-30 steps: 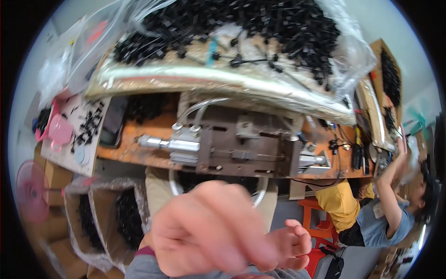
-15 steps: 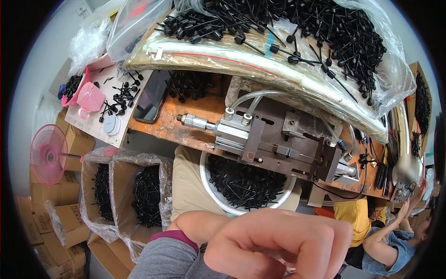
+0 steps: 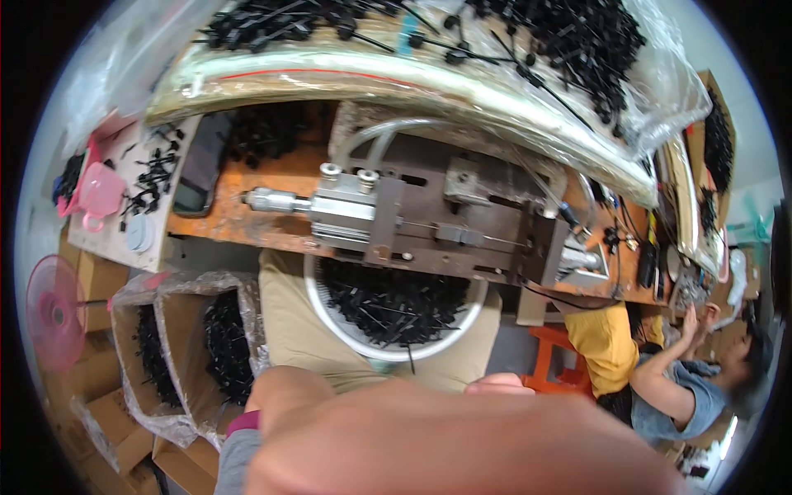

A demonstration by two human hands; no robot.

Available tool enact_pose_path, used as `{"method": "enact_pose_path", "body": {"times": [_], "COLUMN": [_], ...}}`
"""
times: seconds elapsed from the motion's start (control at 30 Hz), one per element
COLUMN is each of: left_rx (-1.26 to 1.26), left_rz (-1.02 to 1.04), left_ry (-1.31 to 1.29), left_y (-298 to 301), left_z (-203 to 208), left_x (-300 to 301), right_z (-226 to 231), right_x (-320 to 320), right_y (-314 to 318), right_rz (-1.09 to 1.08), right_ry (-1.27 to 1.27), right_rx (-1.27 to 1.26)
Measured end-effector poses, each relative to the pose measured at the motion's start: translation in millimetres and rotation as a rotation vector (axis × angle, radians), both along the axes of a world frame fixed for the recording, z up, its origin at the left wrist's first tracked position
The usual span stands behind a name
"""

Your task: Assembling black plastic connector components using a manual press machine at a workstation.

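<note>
My left hand [image 3: 462,441] is large and blurred across the lower edge, close up, its forearm in a grey sleeve with a maroon cuff. Its fingers are hidden, so what it may hold cannot be made out. Past its upper edge a bit of skin [image 3: 499,383] shows; I cannot tell whether it belongs to my right hand. Beyond the hand, a white round basket [image 3: 396,355] full of thin black parts [image 3: 388,309] rests between my thighs. Above the basket, a metal bench fixture [image 3: 429,219] with a silver air cylinder [image 3: 342,216] sits on the wooden bench, a small grey block and thin rod at its middle.
A padded, plastic-wrapped ledge [image 3: 330,78] piled with black parts spans the back. A phone [image 3: 200,165], pink cup [image 3: 101,194] and pink fan [image 3: 56,312] are at left. Lined cartons [image 3: 186,330] hold more parts. At right are an orange stool [image 3: 554,363] and another person [image 3: 672,388].
My left hand has come closer and spread across the lower edge, now blurred, its curled fingers no longer visible. The view has shifted, so the bench and basket appear farther left and slightly higher.
</note>
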State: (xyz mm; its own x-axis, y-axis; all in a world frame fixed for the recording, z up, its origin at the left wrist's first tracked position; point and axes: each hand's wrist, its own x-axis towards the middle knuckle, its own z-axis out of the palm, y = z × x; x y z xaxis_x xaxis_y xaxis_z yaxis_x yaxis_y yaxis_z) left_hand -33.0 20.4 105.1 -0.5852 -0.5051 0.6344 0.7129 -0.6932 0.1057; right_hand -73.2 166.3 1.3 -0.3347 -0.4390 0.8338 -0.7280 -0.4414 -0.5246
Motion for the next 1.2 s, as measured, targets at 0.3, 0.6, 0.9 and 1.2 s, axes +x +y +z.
{"method": "enact_pose_path", "body": {"times": [0.3, 0.6, 0.9, 1.2], "left_rx": [-0.353, -0.563, -0.71, -1.089], "left_rz": [0.006, 0.04, -0.109, -0.096], "left_ry": [-0.201, -0.293, -0.212, -0.14], "left_y": [-14, -25, -17, -47], "left_z": [2, -1, -13, -24], "left_x": [29, 46, 40, 49], "right_z": [-7, -5, -7, 0], "right_x": [7, 9, 6, -5], "right_y": [-27, -23, -17, -22], "right_rz": [-0.054, -0.03, -0.057, 0.041], "right_ry": [-0.006, -0.053, 0.042, 0.049], "right_rx": [-0.202, -0.124, -0.124, -0.093]}}
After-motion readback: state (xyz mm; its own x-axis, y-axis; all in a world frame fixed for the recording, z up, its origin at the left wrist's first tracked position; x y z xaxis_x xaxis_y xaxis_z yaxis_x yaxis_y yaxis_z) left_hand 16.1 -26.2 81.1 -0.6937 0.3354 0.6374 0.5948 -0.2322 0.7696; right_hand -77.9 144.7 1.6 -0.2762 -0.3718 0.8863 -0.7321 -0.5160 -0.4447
